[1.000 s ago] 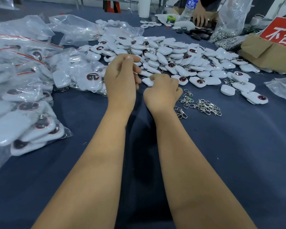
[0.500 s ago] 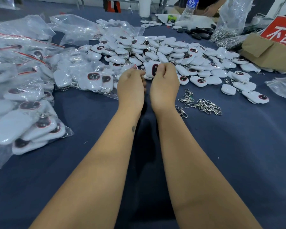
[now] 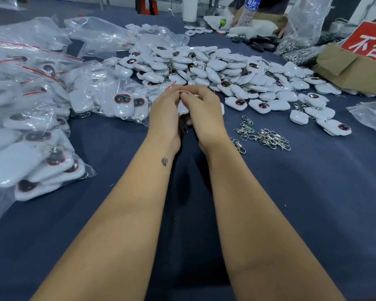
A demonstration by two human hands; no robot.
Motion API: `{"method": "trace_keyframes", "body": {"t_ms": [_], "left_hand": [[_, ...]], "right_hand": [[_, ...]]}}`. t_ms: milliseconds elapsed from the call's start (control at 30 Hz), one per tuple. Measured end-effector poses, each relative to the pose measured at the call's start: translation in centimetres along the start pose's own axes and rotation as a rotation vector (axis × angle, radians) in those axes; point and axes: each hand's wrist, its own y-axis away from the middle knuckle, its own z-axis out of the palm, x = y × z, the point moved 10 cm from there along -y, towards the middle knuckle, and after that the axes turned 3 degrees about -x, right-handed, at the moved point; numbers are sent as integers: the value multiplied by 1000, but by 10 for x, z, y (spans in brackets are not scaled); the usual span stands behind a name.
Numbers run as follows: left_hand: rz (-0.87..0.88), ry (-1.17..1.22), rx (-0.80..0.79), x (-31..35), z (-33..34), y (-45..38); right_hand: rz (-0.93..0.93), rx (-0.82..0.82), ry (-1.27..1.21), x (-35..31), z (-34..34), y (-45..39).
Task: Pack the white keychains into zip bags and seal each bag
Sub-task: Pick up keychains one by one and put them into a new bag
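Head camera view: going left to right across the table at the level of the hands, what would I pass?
Filled zip bags → left hand and right hand, pinching a bag's red zip strip together → loose metal clips → white keychain → clear bag at the edge.

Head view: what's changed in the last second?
Both hands left the pile edge and came together. The left hand and right hand now pinch the red-striped top of a clear zip bag holding a white keychain. The loose white keychain pile, silver metal clasps and packed bags are unmoved.
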Motion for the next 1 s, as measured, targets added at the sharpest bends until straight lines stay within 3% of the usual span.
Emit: {"method": "trace_keyframes", "body": {"t_ms": [233,1000], "left_hand": [[-66,245,-30,-3,1,2],[-65,186,-33,-2,-1,1]], "right_hand": [[29,-50,-114,3,6,3],[27,-11,-255,6,1,-2]]}}
